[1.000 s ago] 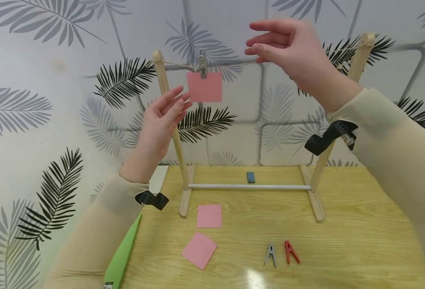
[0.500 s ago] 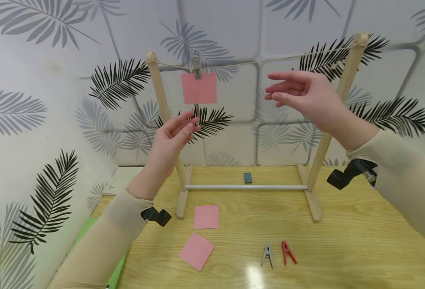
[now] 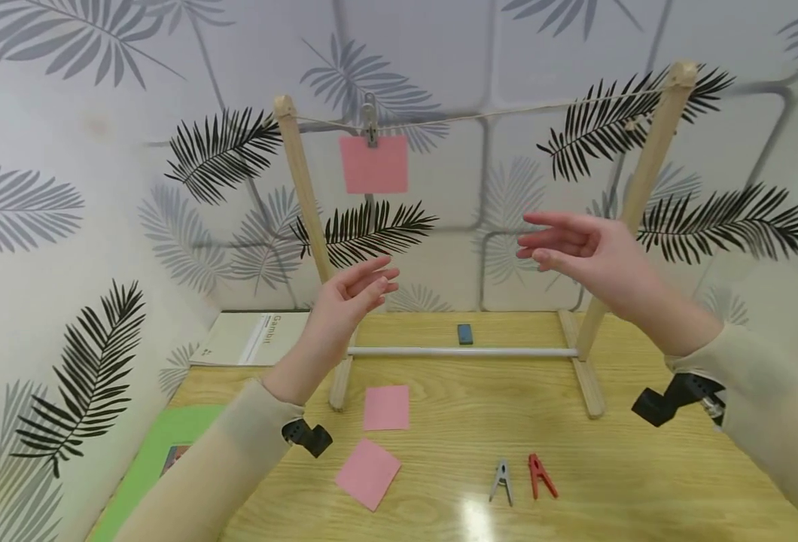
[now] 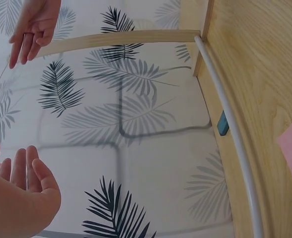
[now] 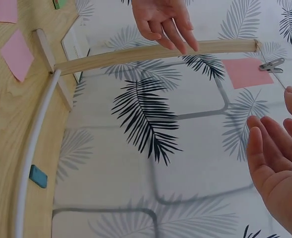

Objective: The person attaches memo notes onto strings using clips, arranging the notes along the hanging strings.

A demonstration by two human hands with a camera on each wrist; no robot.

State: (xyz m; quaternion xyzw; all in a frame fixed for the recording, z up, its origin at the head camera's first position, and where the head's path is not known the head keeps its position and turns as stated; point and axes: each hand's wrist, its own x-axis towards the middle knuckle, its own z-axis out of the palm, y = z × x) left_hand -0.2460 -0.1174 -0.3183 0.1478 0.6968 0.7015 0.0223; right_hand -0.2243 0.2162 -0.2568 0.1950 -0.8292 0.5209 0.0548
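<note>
The left hand (image 3: 343,307) and the right hand (image 3: 595,252) hover loose, gripping nothing, while up on the string (image 3: 480,116) a pink note (image 3: 375,169) dangles from a grey clip (image 3: 370,126) near the left post (image 3: 301,175).

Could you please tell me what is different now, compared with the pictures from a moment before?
Both hands came down: the left hand also a little rightward, now below the hanging note, and the right hand down and rightward, well below the string. Nothing was taken or let go. The clip, near note, far note, grey peg and red peg stayed.
</note>
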